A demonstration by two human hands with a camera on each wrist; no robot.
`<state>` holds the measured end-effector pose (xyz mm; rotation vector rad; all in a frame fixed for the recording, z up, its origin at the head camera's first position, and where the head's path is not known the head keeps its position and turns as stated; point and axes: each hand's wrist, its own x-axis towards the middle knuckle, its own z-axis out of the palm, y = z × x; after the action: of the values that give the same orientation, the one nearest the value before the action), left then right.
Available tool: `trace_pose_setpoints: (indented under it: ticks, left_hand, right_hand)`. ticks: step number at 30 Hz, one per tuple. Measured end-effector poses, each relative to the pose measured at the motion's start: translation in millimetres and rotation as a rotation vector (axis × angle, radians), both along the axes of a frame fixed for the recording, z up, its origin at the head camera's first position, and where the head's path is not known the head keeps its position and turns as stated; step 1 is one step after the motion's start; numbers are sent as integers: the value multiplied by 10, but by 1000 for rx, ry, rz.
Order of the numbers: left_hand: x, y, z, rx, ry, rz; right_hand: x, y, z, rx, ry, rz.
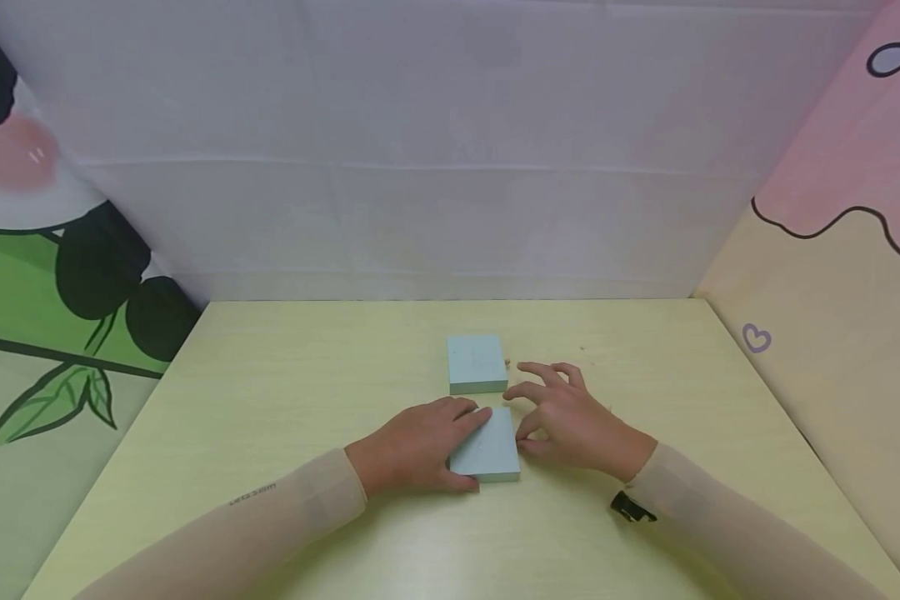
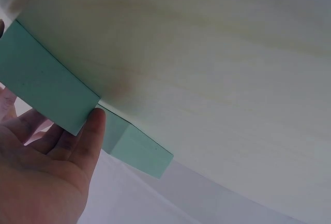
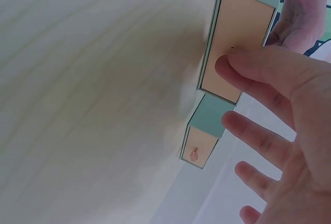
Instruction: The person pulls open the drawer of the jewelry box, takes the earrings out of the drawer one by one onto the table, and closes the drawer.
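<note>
A near pale green drawer box (image 1: 486,450) lies flat on the table, its peach drawer front (image 3: 243,22) facing right and pushed in flush. My left hand (image 1: 420,442) grips this box from the left, thumb on the near side and fingers around the far side. At the drawer front, my right hand (image 1: 581,425) brings thumb and index finger together in a pinch; the pull tab there is hidden by the fingertips. The other right fingers spread out loosely. Just beyond stands a second pale green drawer box (image 1: 476,360), with a small peach tab (image 3: 194,154) on its front.
The pale wooden table (image 1: 307,367) bears both boxes. A white cloth wall (image 1: 450,167) rises at its back edge, and printed panels stand at left and right. A black clip (image 1: 633,507) hangs at the right sleeve's cuff.
</note>
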<state>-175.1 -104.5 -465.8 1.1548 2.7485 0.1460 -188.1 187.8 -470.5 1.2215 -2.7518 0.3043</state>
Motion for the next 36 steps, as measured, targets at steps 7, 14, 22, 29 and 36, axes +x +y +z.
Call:
trace_pose_setpoints:
  ticks: [7,14,22,29,36]
  left_hand:
    - [-9,-5,-3,-5,-2,2]
    - [-23,-9,-1,-5,-8,2]
    - [-25,-8,-26,6,-26,16]
    - [8,-23,-40,27,-19,13]
    - [35,-77,22,68,8,22]
  right_hand:
    - [0,-28,16,-11,19,3]
    - [2,-33,40,-14,23,4]
    - [-8,-21,26,-8,23,2]
    - [9,-6,3,-9,23,-3]
    - [14,57,29,-18,-18,-32]
